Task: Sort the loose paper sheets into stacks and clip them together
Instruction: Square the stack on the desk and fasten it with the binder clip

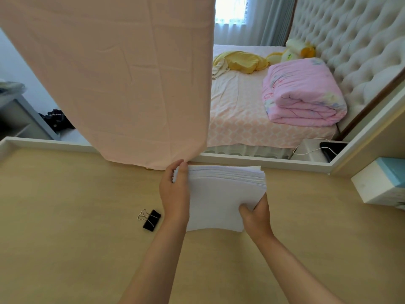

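Two bare forearms reach in from the lower edge over the pale wood-grain tabletop (65,249); the left hand (175,191) is curled around the left edge of a stack of white paper sheets (219,194), fingers wrapped over the far left corner and the back of the hand turned toward the camera; the right hand (256,213) is closed on the stack's near right corner, thumb on top of the sheets and the other fingers underneath, out of sight. The stack sits at the middle of the tabletop; its far edge shows many thin layers, slightly fanned and not quite flush; its near edge bows in a shallow curve, so whether it rests flat or is lifted a little cannot be told. A black binder clip (150,219) with silver wire handles lies on the tabletop just left of the left wrist, apart from the paper. A pink cloth (122,73) hangs down behind the stack, its hem near the left hand's fingertips. At the right edge of the tabletop stands a white and light blue box (381,183). Beyond the tabletop's white rim is a bed (236,119) carrying a folded pink quilt (302,93) and yellow cloth (241,61), with a tufted headboard (355,40) on the right.
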`<state>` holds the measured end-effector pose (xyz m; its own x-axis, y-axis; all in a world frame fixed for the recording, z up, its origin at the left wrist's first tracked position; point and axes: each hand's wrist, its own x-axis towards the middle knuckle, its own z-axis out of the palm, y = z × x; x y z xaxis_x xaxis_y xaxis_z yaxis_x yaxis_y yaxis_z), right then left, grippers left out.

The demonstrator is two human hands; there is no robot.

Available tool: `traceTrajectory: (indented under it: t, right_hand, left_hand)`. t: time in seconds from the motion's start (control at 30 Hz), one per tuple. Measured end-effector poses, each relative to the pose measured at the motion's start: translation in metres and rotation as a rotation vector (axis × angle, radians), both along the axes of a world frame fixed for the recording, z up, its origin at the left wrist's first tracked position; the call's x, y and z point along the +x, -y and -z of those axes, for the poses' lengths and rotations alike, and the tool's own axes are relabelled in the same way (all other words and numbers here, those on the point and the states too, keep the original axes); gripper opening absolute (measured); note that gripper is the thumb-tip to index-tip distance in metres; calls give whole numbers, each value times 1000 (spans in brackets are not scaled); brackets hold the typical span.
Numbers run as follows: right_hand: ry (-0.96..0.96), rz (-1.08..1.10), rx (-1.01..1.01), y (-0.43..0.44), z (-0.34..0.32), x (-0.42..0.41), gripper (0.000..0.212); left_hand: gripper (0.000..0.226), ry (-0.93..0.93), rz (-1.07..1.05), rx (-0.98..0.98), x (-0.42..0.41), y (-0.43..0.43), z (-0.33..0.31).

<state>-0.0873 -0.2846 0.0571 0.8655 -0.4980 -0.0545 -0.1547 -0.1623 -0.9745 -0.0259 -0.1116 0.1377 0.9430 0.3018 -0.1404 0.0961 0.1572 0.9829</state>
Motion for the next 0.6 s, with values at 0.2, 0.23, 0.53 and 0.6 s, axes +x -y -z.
traceTrajectory:
  t: [0.2, 0.23, 0.53, 0.6]
  right_hand:
    - [46, 42, 47, -8, -7, 0, 55]
    - [51, 31, 38, -7, -7, 0, 55]
    - [180, -1, -11, -2, -18, 2, 44]
    - [177, 12, -20, -6, -17, 0, 49]
  left_hand:
    - [15, 17, -29, 57, -4, 1, -2]
    - [14, 4, -60, 62, -3, 3, -2]
    - [15, 18, -52, 11, -2, 3, -6]
    - [14, 21, -40, 7, -3, 3, -6]
